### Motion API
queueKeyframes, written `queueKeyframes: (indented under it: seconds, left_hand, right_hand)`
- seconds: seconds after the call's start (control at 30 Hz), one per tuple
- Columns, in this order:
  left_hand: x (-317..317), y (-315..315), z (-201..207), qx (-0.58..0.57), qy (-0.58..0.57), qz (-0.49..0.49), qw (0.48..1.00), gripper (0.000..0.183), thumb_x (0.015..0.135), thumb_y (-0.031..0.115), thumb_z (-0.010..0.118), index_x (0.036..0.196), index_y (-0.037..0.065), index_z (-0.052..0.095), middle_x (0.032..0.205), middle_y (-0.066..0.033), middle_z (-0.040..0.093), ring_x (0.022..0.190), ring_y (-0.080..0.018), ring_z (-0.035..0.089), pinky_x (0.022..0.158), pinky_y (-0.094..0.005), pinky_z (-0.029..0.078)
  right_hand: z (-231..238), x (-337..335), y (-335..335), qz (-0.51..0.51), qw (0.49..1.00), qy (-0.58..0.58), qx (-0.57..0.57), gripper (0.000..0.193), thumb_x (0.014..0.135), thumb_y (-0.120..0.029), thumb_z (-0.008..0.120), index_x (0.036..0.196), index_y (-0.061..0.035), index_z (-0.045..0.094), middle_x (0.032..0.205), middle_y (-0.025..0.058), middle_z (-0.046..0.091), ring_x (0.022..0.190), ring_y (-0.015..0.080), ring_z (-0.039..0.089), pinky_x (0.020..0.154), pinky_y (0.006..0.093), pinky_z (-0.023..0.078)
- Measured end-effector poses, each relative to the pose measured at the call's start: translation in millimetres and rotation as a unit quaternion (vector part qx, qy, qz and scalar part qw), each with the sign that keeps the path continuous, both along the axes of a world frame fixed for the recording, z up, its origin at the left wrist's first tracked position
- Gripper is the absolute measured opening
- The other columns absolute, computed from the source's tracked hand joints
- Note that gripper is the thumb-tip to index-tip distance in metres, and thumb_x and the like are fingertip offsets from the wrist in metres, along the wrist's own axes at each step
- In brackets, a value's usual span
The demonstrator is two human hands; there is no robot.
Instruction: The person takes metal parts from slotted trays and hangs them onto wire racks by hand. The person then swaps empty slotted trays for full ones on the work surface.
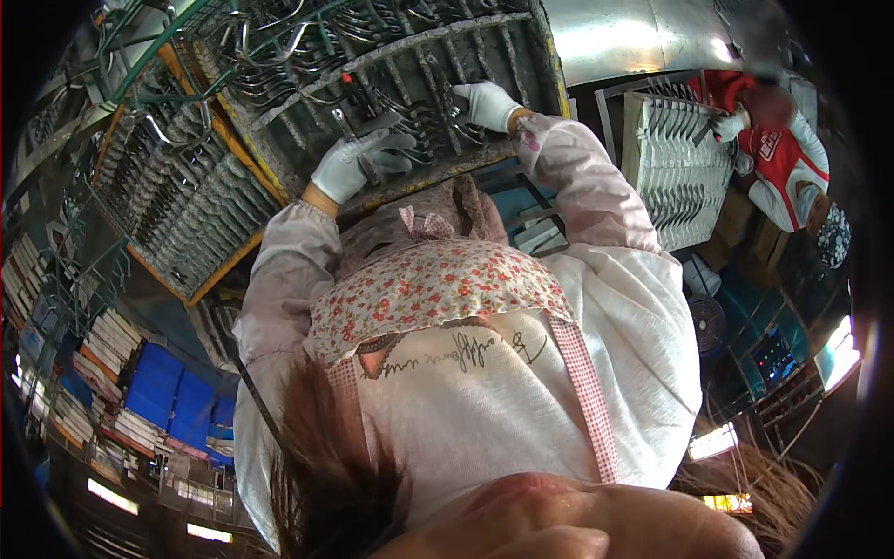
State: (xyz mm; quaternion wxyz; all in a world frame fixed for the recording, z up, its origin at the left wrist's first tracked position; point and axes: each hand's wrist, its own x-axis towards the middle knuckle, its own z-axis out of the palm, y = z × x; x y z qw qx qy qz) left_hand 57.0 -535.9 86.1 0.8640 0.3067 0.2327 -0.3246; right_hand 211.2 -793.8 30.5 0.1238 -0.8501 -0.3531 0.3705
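Both my hands wear white gloves and work over a grey ridged rack [270, 154] filled with rows of curved, dark metal pieces [424, 126]. My left hand [358, 166] is at the rack's near edge, its greyed fingers bent over toward the right. A shiny narrow metal piece [339, 117] sticks out past its far side and appears gripped in it; the rest is hidden by the glove. Farther right, my right hand [488, 106] has its fingertips pinched together beside the row. A small bit of metal shows at those fingertips, too small to name. A red-tipped thing [346, 78] lies beyond my left hand.
At left a second yellow-edged rack [191, 210] holds similar metal pieces. Green wire frames with hooks [158, 121] hang above it. To the right, a person in red and white [780, 154] works at a pale rack [675, 168]. Blue bins [163, 391] stand at lower left.
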Motion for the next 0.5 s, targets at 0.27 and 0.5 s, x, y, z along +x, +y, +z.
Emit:
queueKeyframes:
  seconds: [0.27,0.5]
  left_hand:
    - [32.6,-60.5,-20.5,-0.021,0.057,0.007,0.998,0.063,0.098,0.044,0.04,0.142,0.0,0.029,0.142,-0.0154,0.04,0.128,-0.0299,0.042,0.105,-0.0393,0.037]
    - [89.8,-118.1,43.1,0.356,-0.295,-0.172,0.87,0.043,0.099,0.017,0.046,0.139,0.004,0.036,0.115,-0.0082,0.06,0.099,-0.0169,0.06,0.086,-0.025,0.047]
  right_hand:
    - [42.7,14.5,-12.9,-0.268,0.897,0.32,0.149,0.034,0.072,0.0,0.071,0.105,-0.0024,0.065,0.084,0.0049,0.07,0.073,0.0094,0.059,0.07,0.0255,0.049]
    - [126.7,11.2,-27.0,-0.314,0.887,0.225,0.252,0.026,0.071,-0.003,0.072,0.096,-0.0013,0.066,0.072,-0.0005,0.065,0.067,0.0031,0.051,0.063,0.0245,0.048]
